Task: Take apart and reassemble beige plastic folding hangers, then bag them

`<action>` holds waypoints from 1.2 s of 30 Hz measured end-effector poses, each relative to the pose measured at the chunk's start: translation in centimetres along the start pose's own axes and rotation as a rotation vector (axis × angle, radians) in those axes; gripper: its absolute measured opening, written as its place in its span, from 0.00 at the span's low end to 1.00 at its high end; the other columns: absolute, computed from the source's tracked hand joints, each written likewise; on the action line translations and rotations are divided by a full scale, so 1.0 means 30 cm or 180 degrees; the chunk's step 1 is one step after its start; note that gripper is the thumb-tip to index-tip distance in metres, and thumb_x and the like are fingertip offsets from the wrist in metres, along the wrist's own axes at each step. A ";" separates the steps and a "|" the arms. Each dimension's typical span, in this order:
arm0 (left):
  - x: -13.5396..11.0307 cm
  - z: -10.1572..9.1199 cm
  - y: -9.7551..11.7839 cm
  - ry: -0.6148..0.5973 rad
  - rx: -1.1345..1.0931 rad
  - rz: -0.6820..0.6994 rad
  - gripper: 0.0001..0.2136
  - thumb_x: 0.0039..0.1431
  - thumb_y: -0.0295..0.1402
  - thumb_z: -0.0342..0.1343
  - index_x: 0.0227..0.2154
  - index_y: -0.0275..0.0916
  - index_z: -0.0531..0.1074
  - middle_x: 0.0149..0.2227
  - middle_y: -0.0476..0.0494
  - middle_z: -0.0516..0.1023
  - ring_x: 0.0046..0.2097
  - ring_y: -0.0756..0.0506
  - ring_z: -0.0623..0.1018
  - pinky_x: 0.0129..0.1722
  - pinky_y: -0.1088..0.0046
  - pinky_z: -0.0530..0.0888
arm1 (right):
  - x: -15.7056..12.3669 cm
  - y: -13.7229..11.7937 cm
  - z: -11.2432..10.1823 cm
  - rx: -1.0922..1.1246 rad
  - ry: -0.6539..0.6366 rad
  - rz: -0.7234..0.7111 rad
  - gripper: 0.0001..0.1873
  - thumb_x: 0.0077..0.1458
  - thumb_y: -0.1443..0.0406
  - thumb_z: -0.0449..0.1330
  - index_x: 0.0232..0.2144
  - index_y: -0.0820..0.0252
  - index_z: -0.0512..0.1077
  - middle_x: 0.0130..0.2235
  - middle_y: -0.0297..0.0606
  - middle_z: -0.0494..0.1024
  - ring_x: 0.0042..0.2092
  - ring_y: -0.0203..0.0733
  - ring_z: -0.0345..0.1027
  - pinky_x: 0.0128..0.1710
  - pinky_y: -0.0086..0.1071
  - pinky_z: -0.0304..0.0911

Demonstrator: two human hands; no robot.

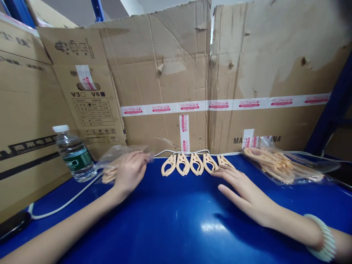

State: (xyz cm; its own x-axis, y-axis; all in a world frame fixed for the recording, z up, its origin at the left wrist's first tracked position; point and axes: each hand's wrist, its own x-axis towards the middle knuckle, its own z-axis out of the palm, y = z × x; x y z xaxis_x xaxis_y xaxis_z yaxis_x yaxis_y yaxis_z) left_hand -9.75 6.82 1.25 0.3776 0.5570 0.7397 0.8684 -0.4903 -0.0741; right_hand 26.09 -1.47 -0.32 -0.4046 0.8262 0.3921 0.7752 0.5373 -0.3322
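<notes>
Several beige plastic folding hangers [197, 164], folded into loop shapes, stand out in a row on the blue table near the cardboard wall. My right hand [242, 189] is open, fingers stretched out, its fingertips over the rightmost hanger [226, 161] and partly covering it. At the left, my left hand [131, 172] has its fingers curled on a clear plastic bag [110, 158] with more beige pieces inside. Part of that bag is hidden behind the hand.
A water bottle [74, 154] stands at the left. Another clear bag of beige hangers [275, 163] lies at the right. A white cable [66, 205] runs along the table to a black object [13, 225]. Cardboard panels [165, 84] rise behind.
</notes>
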 end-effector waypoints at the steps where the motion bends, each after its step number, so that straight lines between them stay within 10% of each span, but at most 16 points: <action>1: -0.009 -0.002 0.024 -0.0005 -0.0082 0.0154 0.08 0.63 0.26 0.47 0.33 0.38 0.72 0.42 0.40 0.80 0.53 0.37 0.75 0.54 0.54 0.70 | 0.004 0.004 0.001 0.0058 0.0150 0.0013 0.24 0.65 0.51 0.47 0.53 0.57 0.71 0.57 0.46 0.72 0.62 0.56 0.57 0.62 0.58 0.50; 10: -0.084 -0.073 0.325 0.0061 -0.1206 0.2622 0.11 0.64 0.22 0.49 0.28 0.35 0.72 0.46 0.42 0.81 0.53 0.41 0.75 0.56 0.61 0.72 | 0.009 0.044 0.007 0.1065 0.1008 0.0487 0.17 0.64 0.53 0.49 0.45 0.55 0.71 0.47 0.41 0.77 0.50 0.50 0.70 0.52 0.45 0.64; 19: -0.112 -0.073 0.351 0.0286 -0.1459 0.2866 0.13 0.62 0.22 0.49 0.23 0.36 0.73 0.40 0.43 0.82 0.43 0.44 0.78 0.46 0.64 0.75 | -0.033 -0.058 0.007 0.0350 0.0655 -0.0792 0.23 0.53 0.61 0.63 0.51 0.56 0.64 0.47 0.43 0.72 0.46 0.46 0.68 0.44 0.39 0.68; 27: -0.103 -0.079 0.344 -0.0147 -0.1516 0.2726 0.09 0.59 0.23 0.49 0.30 0.35 0.74 0.35 0.42 0.81 0.36 0.44 0.77 0.39 0.63 0.74 | -0.043 -0.060 0.028 -0.0113 0.0471 -0.0770 0.18 0.59 0.76 0.47 0.49 0.58 0.64 0.39 0.40 0.70 0.35 0.40 0.67 0.32 0.33 0.66; 36: -0.093 -0.115 0.347 0.0066 -0.2337 0.1196 0.14 0.58 0.21 0.54 0.17 0.37 0.67 0.38 0.43 0.78 0.35 0.47 0.77 0.36 0.69 0.74 | -0.046 -0.081 0.026 -0.0130 0.0329 -0.1043 0.12 0.62 0.75 0.44 0.42 0.60 0.63 0.37 0.41 0.70 0.34 0.40 0.65 0.32 0.32 0.64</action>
State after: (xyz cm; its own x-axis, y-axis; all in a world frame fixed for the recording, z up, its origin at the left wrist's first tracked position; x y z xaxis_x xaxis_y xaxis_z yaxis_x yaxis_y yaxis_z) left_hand -2.88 -2.16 0.72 0.5889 0.2597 0.7654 0.2517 -0.9588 0.1317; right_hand 24.40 -3.79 -0.72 -0.5855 0.5882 0.5578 0.6319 0.7622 -0.1405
